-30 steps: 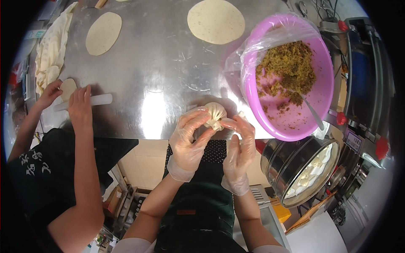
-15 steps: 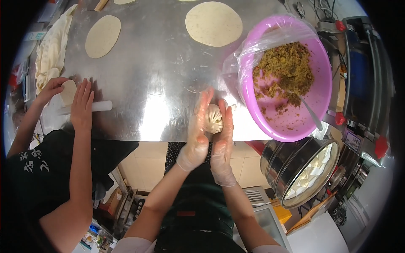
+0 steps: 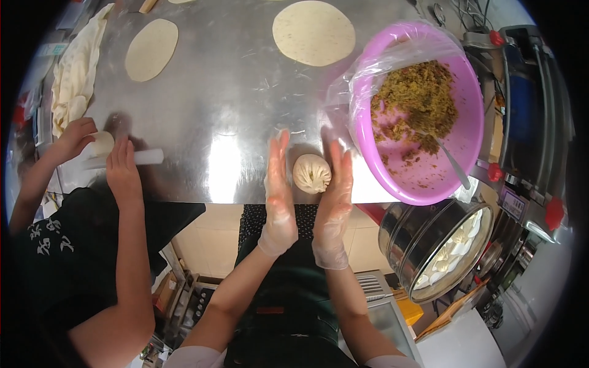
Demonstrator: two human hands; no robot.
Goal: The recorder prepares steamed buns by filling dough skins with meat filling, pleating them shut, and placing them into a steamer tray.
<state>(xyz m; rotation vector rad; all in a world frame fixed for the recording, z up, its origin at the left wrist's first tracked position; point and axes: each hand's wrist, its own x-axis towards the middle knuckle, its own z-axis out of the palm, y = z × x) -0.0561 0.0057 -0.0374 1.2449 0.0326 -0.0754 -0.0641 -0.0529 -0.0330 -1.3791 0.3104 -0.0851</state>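
A round, pleated stuffed bun (image 3: 311, 174) sits on the steel table between my two hands, its gathered top facing up with a bit of filling showing in the folds. My left hand (image 3: 279, 196), in a clear plastic glove, stands on edge to the left of the bun with fingers stretched out, a small gap from it. On the other side my right hand (image 3: 335, 205), gloved likewise, is held upright with straight fingers, close beside the bun. Neither hand grips it.
Right of my hands stands a pink basin (image 3: 423, 195) of yellow-brown filling (image 3: 423, 98) with a spoon (image 3: 454, 162). Below it is a metal steamer (image 3: 423, 245) holding buns. Flat dough rounds (image 3: 313, 33) lie farther back. At left a co-worker's hands (image 3: 123, 162) use a white rolling pin (image 3: 149, 156).
My hands have moved apart from the bun, which they were cupping, and it now rests free between them. The co-worker's hands have shifted slightly over the dough.
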